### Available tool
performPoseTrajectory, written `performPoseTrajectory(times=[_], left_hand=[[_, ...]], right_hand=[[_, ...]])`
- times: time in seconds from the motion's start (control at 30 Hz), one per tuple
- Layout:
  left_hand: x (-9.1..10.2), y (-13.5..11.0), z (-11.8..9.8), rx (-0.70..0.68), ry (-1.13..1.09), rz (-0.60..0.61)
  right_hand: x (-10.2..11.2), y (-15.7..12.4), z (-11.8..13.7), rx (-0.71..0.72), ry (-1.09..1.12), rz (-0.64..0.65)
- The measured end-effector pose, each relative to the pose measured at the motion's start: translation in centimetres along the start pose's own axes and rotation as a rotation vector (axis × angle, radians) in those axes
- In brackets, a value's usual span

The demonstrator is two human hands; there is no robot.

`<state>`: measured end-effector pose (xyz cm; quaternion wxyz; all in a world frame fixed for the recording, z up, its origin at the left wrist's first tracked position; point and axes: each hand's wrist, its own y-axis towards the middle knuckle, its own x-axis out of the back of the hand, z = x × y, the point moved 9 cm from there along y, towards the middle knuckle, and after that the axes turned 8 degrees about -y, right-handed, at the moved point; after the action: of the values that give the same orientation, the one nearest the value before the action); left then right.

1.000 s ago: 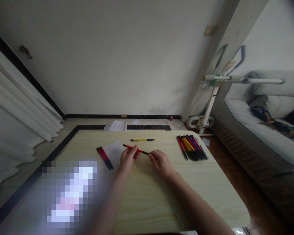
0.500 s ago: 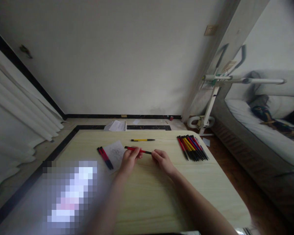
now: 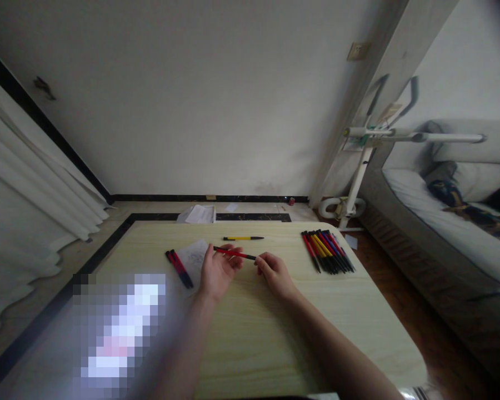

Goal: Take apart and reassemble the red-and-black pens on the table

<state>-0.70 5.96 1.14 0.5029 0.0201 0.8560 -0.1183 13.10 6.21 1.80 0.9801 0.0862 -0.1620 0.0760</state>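
A red pen with black ends (image 3: pixel 236 253) is held above the table between my hands. The fingers of my right hand (image 3: pixel 274 273) pinch its black tip end. My left hand (image 3: pixel 219 273) has its palm turned up and its fingers apart, with the pen's other end lying across or just over them; whether they touch it is hard to tell. Beyond my hands a yellow pen (image 3: pixel 242 238) lies crosswise. Left of my left hand, two red-and-dark pens (image 3: pixel 178 268) lie beside a sheet of paper (image 3: pixel 191 256) with a drawing on it.
Several red, yellow and blue pens (image 3: pixel 327 251) lie in a bunch at the right side of the wooden table (image 3: pixel 250 344). A blurred bright patch (image 3: pixel 125 328) covers the left front. Behind the right corner stands a white exercise frame (image 3: pixel 359 178), near a sofa (image 3: pixel 404 200).
My left hand has let go of the pen's body, opened its fingers and turned palm up. My right hand still pinches the tip end, shifted slightly left.
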Motion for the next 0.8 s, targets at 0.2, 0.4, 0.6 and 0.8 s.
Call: performPoseTrajectory(times=[0.2, 0.4, 0.6, 0.8], left_hand=[[-0.7, -0.3, 0.3, 0.012, -0.082, 0.052], [-0.3, -0.1, 0.1, 0.016, -0.082, 0.070], [1.1, 0.7, 0.7, -0.063, 0.122, -0.051], [1.6, 0.8, 0.6, -0.154, 0.388, -0.158]], right_hand=[[0.8, -0.1, 0.8, 0.046, -0.077, -0.027], [0.4, -0.2, 0.8, 0.074, -0.161, 0.017], [-0.1, -0.4, 1.4, 0.147, -0.303, 0.012], [-0.5, -0.9, 3.0, 0.249, -0.485, 0.056]])
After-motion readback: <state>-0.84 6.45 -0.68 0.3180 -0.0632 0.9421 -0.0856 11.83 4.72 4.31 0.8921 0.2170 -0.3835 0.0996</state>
